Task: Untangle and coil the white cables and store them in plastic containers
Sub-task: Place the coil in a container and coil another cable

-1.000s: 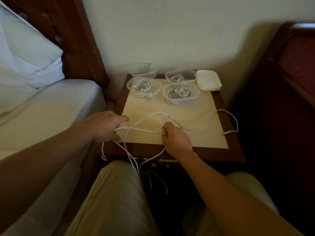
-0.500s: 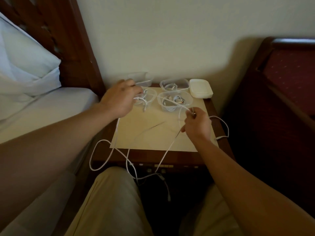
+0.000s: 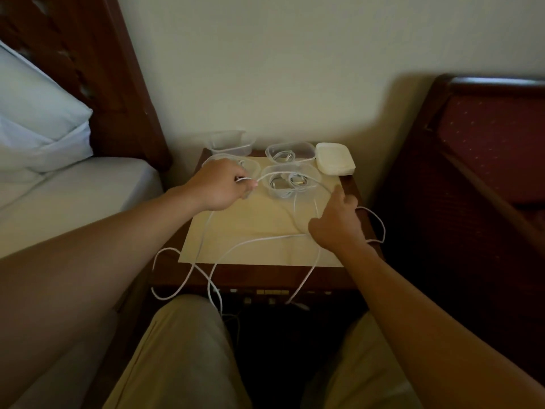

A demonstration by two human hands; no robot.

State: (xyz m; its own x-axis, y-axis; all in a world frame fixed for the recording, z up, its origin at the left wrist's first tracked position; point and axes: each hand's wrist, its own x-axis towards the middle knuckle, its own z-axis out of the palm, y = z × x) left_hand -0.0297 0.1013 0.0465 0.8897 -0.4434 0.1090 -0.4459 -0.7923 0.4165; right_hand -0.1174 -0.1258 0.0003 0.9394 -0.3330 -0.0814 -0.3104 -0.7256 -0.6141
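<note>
2 hands (image 3: 219, 184) (image 3: 336, 224) stretch cable (image 3: 295, 175) crosswise (left-right).

Containers (image 3: 290, 180) behind cable (image 3: 253, 242)

Bedroom, likely a hotel or guest room. Bed at left: white pillow (image 3: 38, 119) against a dark carved wooden headboard (image 3: 97, 69), pale sheet over the mattress (image 3: 67, 196). Between the beds, against a plain cream wall (image 3: 280, 60), a small dark wood nightstand (image 3: 253, 276) with a pale inset top and a row of small switches or buttons along its near front edge. At right, a second dark wood frame with red patterned upholstery (image 3: 495, 143); whether headboard or chair cannot be told. Light dim, warm. Person seated facing the nightstand, khaki trousers (image 3: 182, 355) in the near foreground.
</note>
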